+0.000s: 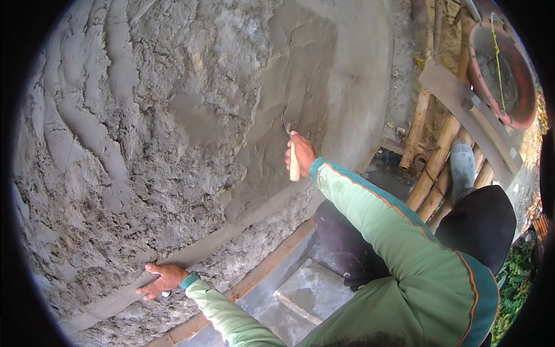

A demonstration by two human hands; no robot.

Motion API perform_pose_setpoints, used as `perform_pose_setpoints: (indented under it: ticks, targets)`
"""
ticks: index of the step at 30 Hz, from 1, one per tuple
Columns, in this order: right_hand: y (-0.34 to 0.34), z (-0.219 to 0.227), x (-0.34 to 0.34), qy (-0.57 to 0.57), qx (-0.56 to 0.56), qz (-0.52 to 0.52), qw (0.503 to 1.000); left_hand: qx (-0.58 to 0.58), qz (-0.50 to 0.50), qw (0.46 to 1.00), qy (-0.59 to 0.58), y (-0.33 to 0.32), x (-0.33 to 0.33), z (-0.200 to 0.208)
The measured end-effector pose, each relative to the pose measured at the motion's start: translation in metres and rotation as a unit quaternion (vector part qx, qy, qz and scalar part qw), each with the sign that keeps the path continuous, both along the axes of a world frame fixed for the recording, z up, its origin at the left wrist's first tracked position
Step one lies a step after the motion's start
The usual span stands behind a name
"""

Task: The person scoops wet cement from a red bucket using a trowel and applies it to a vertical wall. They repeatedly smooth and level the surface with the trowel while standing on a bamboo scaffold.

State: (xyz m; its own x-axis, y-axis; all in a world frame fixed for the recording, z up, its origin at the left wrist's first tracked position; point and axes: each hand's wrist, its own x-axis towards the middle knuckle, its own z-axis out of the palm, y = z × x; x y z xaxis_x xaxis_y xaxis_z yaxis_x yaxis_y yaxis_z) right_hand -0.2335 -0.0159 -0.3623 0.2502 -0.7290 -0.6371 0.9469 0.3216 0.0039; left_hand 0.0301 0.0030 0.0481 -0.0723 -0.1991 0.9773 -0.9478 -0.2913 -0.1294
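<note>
My right hand is closed around the pale wooden handle of a trowel. The trowel's blade lies against a darker, wet patch of mortar on the wall and blends with it, so its outline is hard to make out. Lower and to the left, my left hand rests with fingers apart on a smooth mortar strip crossing the wall. Nothing shows in its fingers. Rough, ridged mortar covers the wall's left side; a smoother surface lies to the right.
At upper right stands a reddish bucket containing grey mortar, with a yellow cord across it. A long flat board with a grip leans beside it over bamboo poles. A grey boot rests there. A wooden strip edges the wall's foot.
</note>
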Motion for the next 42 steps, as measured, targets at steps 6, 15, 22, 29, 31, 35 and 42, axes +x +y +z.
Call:
perform_pose_setpoints:
  ticks: [6, 15, 22, 29, 31, 35, 42]
  targets:
    - [0.017, 0.073, 0.005, -0.019, -0.123, -0.029, 0.992, 0.001, -0.005, 1.000, -0.003, -0.001, 0.006, -0.001]
    - [0.042, 0.076, 0.035, 0.108, -0.195, 0.061, 0.973, 0.007, 0.007, 1.000, 0.004, 0.003, -0.003, 0.000]
    - [0.077, 0.076, -0.004, 0.382, -0.368, 0.159, 0.833, -0.004, -0.015, 1.000, -0.006, 0.008, -0.003, 0.002]
    - [0.015, 0.103, -0.228, 0.696, -0.368, 0.092, 0.610, -0.007, -0.030, 0.999, 0.009, -0.007, -0.011, -0.006]
    - [0.023, 0.150, -0.311, 0.708, -0.302, 0.191, 0.609, -0.014, -0.020, 1.000, -0.015, 0.002, 0.002, 0.005]
    - [0.132, 0.190, -0.417, 0.803, -0.187, 0.076, 0.561, -0.012, 0.030, 0.999, -0.011, 0.007, 0.032, 0.012]
    - [0.344, 0.118, -0.567, 0.861, 0.215, 0.375, 0.269, 0.050, -0.159, 0.983, -0.082, 0.002, -0.110, -0.100]
